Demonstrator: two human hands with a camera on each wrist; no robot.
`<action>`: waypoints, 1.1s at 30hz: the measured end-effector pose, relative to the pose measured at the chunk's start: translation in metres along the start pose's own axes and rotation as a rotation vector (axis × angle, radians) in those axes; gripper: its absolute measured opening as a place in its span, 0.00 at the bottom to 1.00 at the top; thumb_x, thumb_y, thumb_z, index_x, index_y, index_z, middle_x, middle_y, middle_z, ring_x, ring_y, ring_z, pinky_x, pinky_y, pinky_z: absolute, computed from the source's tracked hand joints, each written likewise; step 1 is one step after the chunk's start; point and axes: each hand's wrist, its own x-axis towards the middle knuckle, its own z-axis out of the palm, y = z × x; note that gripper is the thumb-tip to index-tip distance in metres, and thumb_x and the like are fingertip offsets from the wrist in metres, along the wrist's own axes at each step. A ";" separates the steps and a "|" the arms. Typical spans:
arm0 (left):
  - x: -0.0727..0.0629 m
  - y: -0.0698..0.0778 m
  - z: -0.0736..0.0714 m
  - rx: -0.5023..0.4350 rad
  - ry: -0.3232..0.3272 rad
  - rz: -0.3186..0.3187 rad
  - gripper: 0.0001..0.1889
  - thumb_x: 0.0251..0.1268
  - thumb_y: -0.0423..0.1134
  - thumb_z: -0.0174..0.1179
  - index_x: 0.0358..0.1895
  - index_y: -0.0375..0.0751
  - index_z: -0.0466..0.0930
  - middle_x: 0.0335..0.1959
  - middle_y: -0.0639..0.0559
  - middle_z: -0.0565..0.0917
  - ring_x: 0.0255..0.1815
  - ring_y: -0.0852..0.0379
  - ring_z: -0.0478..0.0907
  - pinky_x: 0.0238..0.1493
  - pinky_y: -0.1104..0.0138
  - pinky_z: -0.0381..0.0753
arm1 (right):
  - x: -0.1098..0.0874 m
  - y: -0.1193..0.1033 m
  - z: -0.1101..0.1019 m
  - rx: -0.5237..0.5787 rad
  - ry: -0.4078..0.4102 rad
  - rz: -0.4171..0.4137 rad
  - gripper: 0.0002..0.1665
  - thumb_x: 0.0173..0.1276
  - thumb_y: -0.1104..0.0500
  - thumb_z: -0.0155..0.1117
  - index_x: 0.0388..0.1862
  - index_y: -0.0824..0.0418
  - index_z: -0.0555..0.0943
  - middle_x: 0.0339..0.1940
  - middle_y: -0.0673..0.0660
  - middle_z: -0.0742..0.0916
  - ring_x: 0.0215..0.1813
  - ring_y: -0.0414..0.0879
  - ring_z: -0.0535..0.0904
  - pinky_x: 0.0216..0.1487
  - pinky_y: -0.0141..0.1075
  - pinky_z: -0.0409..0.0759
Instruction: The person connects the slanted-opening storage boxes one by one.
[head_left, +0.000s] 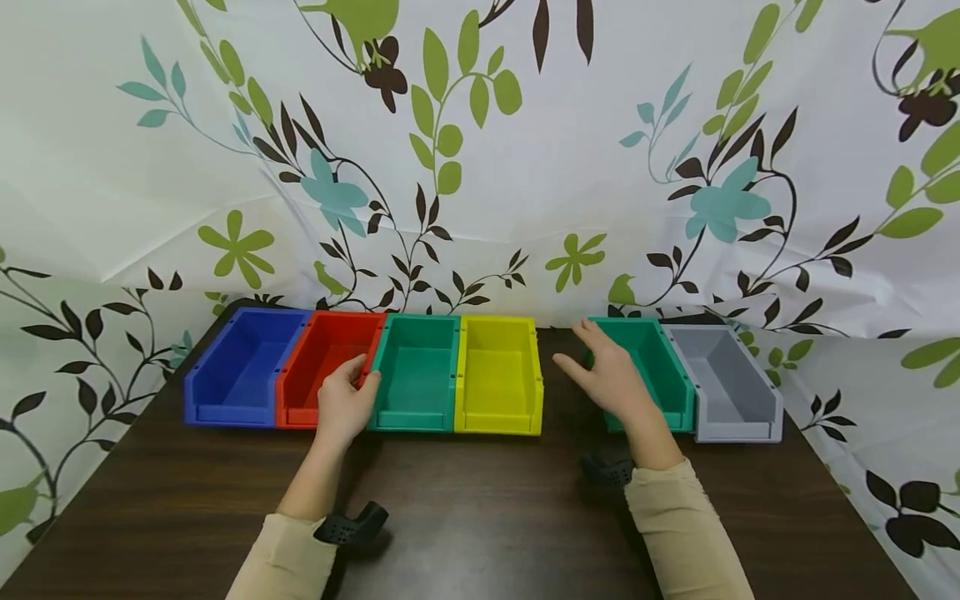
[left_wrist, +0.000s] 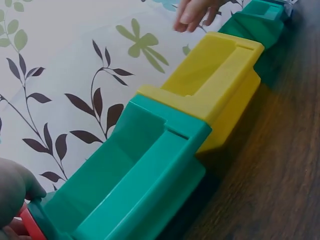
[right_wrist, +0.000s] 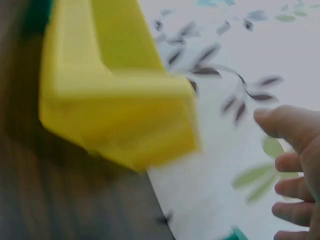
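My left hand (head_left: pixel 347 403) pinches the neighbouring side walls of the red bin (head_left: pixel 303 417) and a green bin (head_left: pixel 415 421). In the left wrist view the thumb lies at the green bin's rim (left_wrist: pixel 185 136), and fingers show by the red edge (left_wrist: pixel 31 225). My right hand (head_left: pixel 609 377) hovers with spread fingers between the yellow bin (head_left: pixel 498 422) and a second green bin (head_left: pixel 678 392). It holds nothing; the right wrist view shows the thumb and fingers (right_wrist: pixel 295 165) apart from the yellow bin (right_wrist: pixel 120 115).
A blue bin (head_left: pixel 231 414) stands at the left end of the row. Beside the second green bin is a grey bin (head_left: pixel 738 431). All stand on a dark wooden table (head_left: pixel 480 517), before a leaf-patterned cloth (head_left: pixel 525 167).
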 end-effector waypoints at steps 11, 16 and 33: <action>0.003 -0.002 -0.016 0.064 0.059 -0.061 0.24 0.65 0.36 0.49 0.63 0.29 0.70 0.59 0.33 0.76 0.27 0.49 0.75 0.35 0.63 0.77 | 0.000 0.041 -0.034 -0.133 -0.069 0.290 0.48 0.69 0.40 0.52 0.73 0.71 0.52 0.72 0.77 0.55 0.72 0.73 0.50 0.67 0.66 0.55; 0.003 -0.002 -0.022 0.077 0.051 -0.088 0.24 0.65 0.36 0.48 0.63 0.29 0.69 0.60 0.33 0.76 0.24 0.54 0.72 0.33 0.66 0.76 | -0.003 0.047 -0.035 -0.141 -0.090 0.356 0.49 0.69 0.41 0.51 0.73 0.75 0.50 0.71 0.79 0.56 0.71 0.73 0.50 0.67 0.65 0.55; 0.004 0.001 -0.055 0.074 -0.075 -0.233 0.28 0.68 0.35 0.41 0.70 0.29 0.57 0.69 0.30 0.63 0.68 0.34 0.60 0.64 0.43 0.65 | -0.004 0.045 -0.035 -0.112 -0.065 0.355 0.49 0.69 0.41 0.51 0.72 0.75 0.50 0.70 0.78 0.60 0.70 0.74 0.53 0.67 0.65 0.56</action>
